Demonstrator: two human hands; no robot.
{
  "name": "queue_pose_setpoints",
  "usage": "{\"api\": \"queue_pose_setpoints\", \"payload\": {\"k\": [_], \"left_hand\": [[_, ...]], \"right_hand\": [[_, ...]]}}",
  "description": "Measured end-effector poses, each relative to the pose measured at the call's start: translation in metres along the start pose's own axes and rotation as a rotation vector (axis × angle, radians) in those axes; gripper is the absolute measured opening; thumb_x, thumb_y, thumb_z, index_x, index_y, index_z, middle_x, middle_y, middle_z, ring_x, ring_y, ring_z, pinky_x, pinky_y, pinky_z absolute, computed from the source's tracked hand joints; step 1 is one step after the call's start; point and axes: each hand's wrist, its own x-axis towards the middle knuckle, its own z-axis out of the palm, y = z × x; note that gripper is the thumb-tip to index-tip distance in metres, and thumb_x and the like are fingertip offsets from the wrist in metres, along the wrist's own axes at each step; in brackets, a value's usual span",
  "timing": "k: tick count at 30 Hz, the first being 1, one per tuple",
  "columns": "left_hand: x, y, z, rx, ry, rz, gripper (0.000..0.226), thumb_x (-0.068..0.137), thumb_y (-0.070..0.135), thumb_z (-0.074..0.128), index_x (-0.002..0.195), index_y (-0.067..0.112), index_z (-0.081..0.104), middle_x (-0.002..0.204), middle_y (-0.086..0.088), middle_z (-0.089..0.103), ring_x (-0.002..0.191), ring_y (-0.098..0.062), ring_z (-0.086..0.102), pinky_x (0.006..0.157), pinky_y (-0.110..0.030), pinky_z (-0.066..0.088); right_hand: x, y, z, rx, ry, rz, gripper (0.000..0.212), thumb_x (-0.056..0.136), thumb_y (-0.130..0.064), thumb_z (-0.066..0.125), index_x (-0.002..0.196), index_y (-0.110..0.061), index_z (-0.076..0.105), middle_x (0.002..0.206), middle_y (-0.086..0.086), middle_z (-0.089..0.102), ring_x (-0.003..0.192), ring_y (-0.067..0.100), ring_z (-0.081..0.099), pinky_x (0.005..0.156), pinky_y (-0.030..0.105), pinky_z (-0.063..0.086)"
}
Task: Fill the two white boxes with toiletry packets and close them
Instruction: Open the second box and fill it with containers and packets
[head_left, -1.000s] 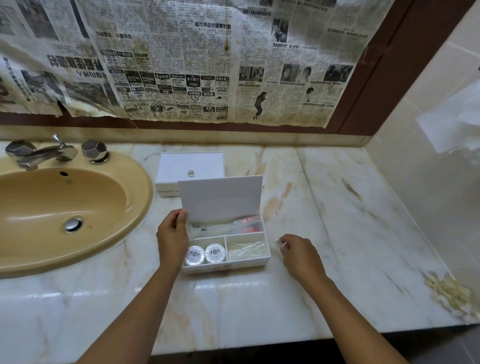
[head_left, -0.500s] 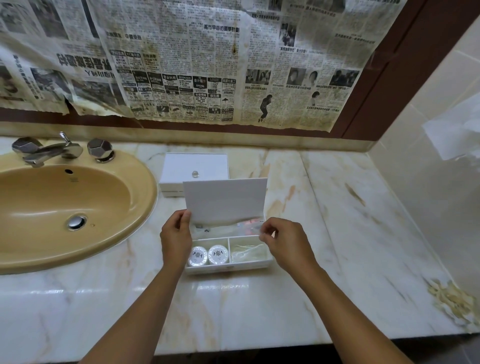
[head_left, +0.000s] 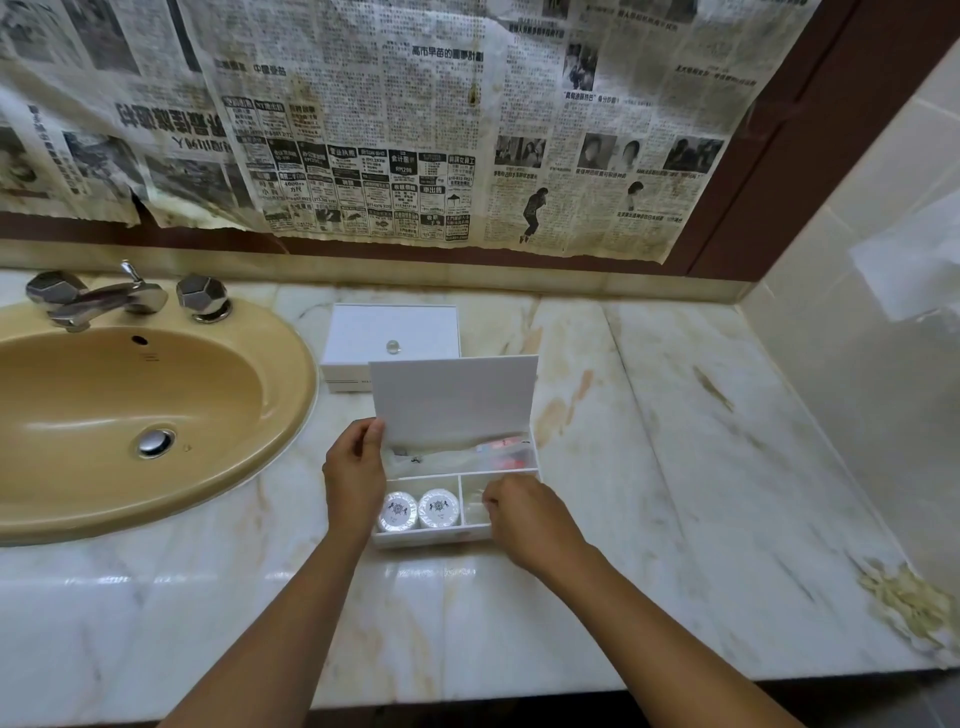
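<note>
Two white boxes sit on the marble counter (head_left: 675, 467), to the right of the tan sink (head_left: 130, 415) with its metal tap (head_left: 104, 299). Of these, the back box (head_left: 390, 340) lies shut under a lid with a small round knob, which suggests it is already done.

Just in front of it is the front box (head_left: 457, 499), whose hinged lid (head_left: 452, 400) stands upright. At the lid's lower left corner the left hand (head_left: 356, 475) pinches the edge between thumb and fingers, holding it up exactly as it did a second ago.

Inside, two round packets (head_left: 418, 510) fill the front left compartment, and long clear packets with a red-printed one (head_left: 506, 451) lie across the back compartment.

Further right comes the change: the right hand (head_left: 524, 519), which a second ago was out on the counter beside the box and half a second ago was up by the lid's right edge, is now down over the front right compartment (head_left: 474, 501). Its fingers are curled, but whether they grip a packet I cannot tell, since the hand hides its own fingertips.

That placing looks like the last filling; lowering the lid is probably what remains.
</note>
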Motion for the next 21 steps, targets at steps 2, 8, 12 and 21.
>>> {"api": "queue_pose_setpoints", "payload": {"k": [2, 8, 12, 21], "left_hand": [[0.000, 0.000, 0.000, 0.001, -0.002, -0.002, 0.020, 0.099, 0.024, 0.050, 0.090, 0.017, 0.066, 0.086, 0.005, 0.068, 0.079, -0.005, 0.059, 0.071, -0.020, 0.043], [0.000, 0.000, -0.001, -0.011, -0.013, 0.000, 0.020, 0.099, 0.023, 0.050, 0.091, 0.016, 0.067, 0.087, 0.005, 0.068, 0.080, -0.003, 0.059, 0.071, -0.015, 0.043], [0.000, 0.001, -0.001, -0.018, -0.024, -0.005, 0.020, 0.099, 0.022, 0.050, 0.093, 0.013, 0.067, 0.088, 0.004, 0.068, 0.080, -0.001, 0.059, 0.069, -0.008, 0.042], [-0.003, 0.006, 0.001, -0.080, -0.011, -0.033, 0.034, 0.103, 0.024, 0.040, 0.073, 0.020, 0.056, 0.059, 0.015, 0.052, 0.057, 0.001, 0.044, 0.056, -0.011, 0.034]], "right_hand": [[0.000, 0.000, -0.003, 0.051, 0.009, -0.002, 0.029, 0.089, -0.012, 0.044, 0.061, -0.016, 0.042, 0.063, 0.000, 0.044, 0.066, 0.024, 0.044, 0.047, 0.024, 0.023], [-0.008, -0.007, -0.010, 0.049, -0.019, -0.018, 0.044, 0.100, -0.034, 0.037, 0.057, -0.023, 0.035, 0.074, -0.002, 0.048, 0.071, 0.019, 0.042, 0.063, 0.028, 0.030], [-0.011, -0.008, -0.012, 0.046, -0.038, -0.028, 0.043, 0.100, -0.034, 0.037, 0.058, -0.022, 0.037, 0.075, -0.002, 0.048, 0.073, 0.019, 0.042, 0.064, 0.028, 0.030], [0.001, -0.022, -0.028, 0.074, 0.150, -0.107, 0.031, 0.097, -0.036, 0.045, 0.091, -0.015, 0.068, 0.092, 0.002, 0.068, 0.085, 0.021, 0.059, 0.068, 0.028, 0.042]]}}
